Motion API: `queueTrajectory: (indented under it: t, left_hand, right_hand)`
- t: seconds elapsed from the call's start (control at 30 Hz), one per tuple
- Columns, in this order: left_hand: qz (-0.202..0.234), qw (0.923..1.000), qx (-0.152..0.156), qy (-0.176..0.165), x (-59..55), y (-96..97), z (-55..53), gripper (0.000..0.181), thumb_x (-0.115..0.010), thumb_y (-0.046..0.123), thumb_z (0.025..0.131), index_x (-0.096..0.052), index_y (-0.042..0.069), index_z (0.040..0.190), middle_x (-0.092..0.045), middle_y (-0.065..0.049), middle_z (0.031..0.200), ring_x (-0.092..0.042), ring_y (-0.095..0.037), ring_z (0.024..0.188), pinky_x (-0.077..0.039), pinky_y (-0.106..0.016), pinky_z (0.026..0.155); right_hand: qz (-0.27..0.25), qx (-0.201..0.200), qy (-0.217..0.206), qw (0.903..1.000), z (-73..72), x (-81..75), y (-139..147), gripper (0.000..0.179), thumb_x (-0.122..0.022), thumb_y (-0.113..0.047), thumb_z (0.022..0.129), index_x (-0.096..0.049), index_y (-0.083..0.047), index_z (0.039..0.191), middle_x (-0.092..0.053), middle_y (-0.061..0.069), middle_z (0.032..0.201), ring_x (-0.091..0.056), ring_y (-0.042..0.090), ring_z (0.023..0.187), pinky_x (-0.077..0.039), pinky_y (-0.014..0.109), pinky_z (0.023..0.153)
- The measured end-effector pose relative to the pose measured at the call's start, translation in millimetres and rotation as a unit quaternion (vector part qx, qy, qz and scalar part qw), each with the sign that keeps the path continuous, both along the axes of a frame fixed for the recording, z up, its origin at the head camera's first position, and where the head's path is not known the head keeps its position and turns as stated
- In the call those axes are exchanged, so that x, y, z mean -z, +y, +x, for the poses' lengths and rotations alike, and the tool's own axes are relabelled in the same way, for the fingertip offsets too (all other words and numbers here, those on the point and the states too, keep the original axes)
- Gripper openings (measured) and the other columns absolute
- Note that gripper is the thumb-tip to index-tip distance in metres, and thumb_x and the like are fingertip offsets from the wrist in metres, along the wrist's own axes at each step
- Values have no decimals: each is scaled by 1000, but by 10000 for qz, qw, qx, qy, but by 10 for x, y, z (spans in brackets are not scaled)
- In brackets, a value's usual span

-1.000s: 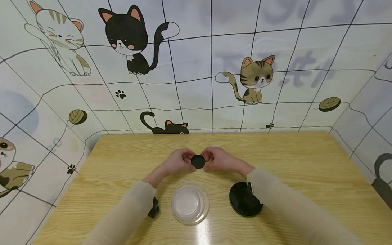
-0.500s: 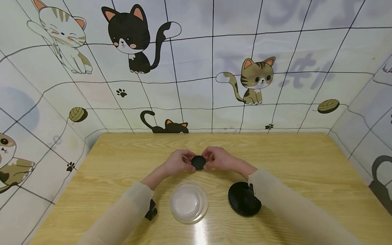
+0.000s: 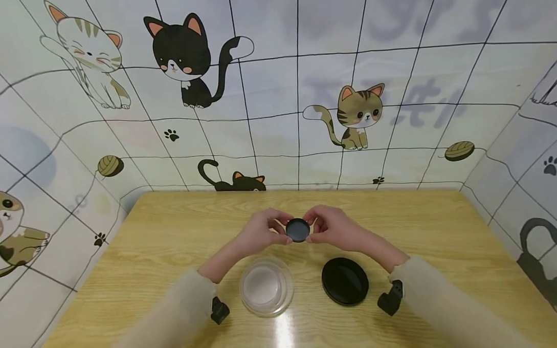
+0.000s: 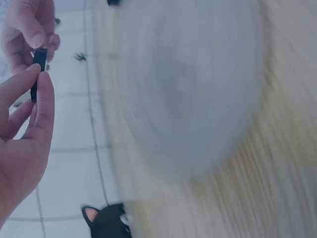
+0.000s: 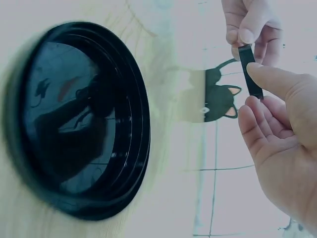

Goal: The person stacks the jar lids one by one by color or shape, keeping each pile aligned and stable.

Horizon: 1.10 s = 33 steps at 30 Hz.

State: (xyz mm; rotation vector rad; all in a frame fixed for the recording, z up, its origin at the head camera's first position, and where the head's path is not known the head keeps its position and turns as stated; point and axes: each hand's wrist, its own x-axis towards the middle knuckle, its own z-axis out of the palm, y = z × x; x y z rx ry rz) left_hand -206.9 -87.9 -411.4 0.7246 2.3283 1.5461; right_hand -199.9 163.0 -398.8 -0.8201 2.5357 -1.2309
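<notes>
My left hand [image 3: 264, 231] and right hand [image 3: 335, 228] pinch a small round black cap [image 3: 298, 230] from its two sides, above the back part of the table. Its raised rim and greyish inner face show in the head view. Edge-on, the cap [image 4: 39, 58] looks like a thin black strip in the left wrist view, thumb and fingers gripping it. In the right wrist view the right thumb lies on the cap [image 5: 246, 59], with fingers at its lower end. Nearer the body lie a clear round plastic container [image 3: 264, 287] and a shallow black round lid [image 3: 345, 282].
The wooden table [image 3: 148, 281] meets a cat-patterned wall covering [image 3: 277, 133] at its back edge. Black wrist cameras hang under both sleeves, the left camera [image 3: 220, 310] beside the clear container and the right camera [image 3: 390, 299] beside the black lid.
Both hands have shifted right with the cap, which looks larger and now shows its rimmed inner face. The right forearm has moved outward, uncovering the whole black lid.
</notes>
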Motion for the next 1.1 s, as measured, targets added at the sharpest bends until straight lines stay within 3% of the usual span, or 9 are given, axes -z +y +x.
queueTrajectory:
  t: [0.1,0.27,0.43,0.7,1.1]
  left_hand:
    - [82,9998,160,129,-63,114,115,47,-83,-2,83,-67,-4,127,-62,-13,114,-68,-16,87,-57,-28,72]
    - [225,9996,170,103,-143,277,297,46,-83,-4,82,-68,-3,126,-59,-11,112,-69,-14,85,-56,-25,70]
    - [171,9995,223,127,-141,441,452,47,-84,-3,82,-69,-1,126,-57,-8,109,-68,-11,83,-55,-23,69]
    - [38,9990,429,77,14,656,669,47,-85,-6,79,-69,-2,124,-58,-8,105,-65,-4,79,-57,-21,74]
    - [-263,9987,404,-153,212,821,788,43,-85,-8,77,-68,-2,116,-57,-2,97,-62,-3,72,-54,-18,65]
  right_hand:
    - [-91,-5,106,9999,134,-45,137,37,-81,-13,90,-63,0,119,-64,1,87,-62,15,76,-53,33,72]
    - [-264,-19,266,9993,351,-105,298,36,-80,-7,90,-62,1,120,-63,5,102,-63,12,78,-55,31,76]
    - [-313,83,187,9993,573,-132,459,38,-80,-7,90,-62,1,122,-62,7,106,-63,12,80,-56,32,75]
    - [-216,189,-5,9996,852,2,652,39,-83,-9,88,-62,-2,121,-62,2,97,-62,11,81,-56,30,73]
    - [-473,164,-99,9987,990,306,750,41,-82,-5,87,-62,2,123,-62,3,101,-58,10,81,-54,27,71]
